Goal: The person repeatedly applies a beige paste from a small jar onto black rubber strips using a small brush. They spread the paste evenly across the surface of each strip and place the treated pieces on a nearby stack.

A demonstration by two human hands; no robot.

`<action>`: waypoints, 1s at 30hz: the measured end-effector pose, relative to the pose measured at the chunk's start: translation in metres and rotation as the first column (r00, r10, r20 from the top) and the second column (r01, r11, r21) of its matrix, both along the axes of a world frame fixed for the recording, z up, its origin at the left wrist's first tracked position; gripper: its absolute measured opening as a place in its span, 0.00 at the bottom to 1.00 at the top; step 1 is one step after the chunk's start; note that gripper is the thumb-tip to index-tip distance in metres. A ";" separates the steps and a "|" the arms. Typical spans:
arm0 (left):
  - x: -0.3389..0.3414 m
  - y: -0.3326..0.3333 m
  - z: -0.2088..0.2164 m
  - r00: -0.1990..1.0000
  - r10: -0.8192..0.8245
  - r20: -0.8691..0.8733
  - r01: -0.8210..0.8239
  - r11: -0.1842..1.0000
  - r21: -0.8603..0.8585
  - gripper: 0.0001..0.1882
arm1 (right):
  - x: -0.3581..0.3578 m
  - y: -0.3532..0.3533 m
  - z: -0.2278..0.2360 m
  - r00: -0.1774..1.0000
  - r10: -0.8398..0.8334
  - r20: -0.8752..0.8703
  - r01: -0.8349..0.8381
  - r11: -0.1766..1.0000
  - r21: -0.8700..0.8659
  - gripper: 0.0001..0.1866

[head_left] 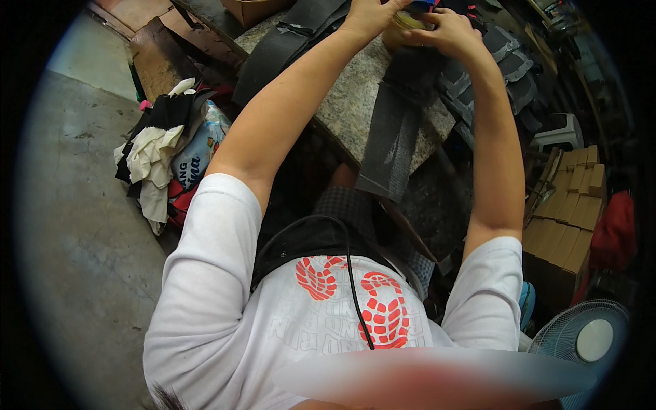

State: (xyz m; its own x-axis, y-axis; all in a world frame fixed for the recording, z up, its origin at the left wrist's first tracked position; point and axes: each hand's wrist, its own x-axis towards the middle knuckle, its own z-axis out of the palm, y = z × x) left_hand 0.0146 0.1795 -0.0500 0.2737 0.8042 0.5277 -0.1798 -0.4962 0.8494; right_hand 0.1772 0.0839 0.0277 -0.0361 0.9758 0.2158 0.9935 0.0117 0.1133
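Both my arms reach to the far edge of the view, over a speckled stone-topped table. Between my hands stands a yellowish, round, see-through container, with a blue and red piece at its top. My right hand curls its fingers round the container's right side. My left hand is closed, its thumb by the blue piece; the upper edge cuts off its fingers, so its hold is hidden. Below the hands, a black mesh-like strip hangs over the table's near edge.
Black curved sheets lie left on the table, and dark strapped pieces lie right. A cloth pile stands at left on the concrete floor. At right are stacked tan blocks, a white stool and a fan.
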 end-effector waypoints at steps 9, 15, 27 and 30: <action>-0.009 -0.004 0.000 0.991 -0.111 0.073 0.109 0.994 0.030 0.17 | -0.038 -0.044 0.041 0.998 -0.055 0.003 0.055 0.998 0.043 0.35; -0.024 -0.042 0.020 0.939 0.264 -0.219 -0.127 0.860 0.494 0.34 | -0.039 -0.115 0.063 0.903 0.343 -0.259 -0.300 0.935 0.190 0.21; -0.099 -0.180 -0.004 0.681 0.225 -0.697 0.321 0.764 0.560 0.16 | -0.039 -0.250 -0.030 0.606 0.353 -0.712 -0.222 0.935 0.275 0.31; -0.095 -0.173 -0.010 0.677 0.278 -0.682 0.258 0.778 0.573 0.18 | -0.057 -0.257 -0.053 0.635 0.267 -0.725 -0.153 0.963 0.220 0.27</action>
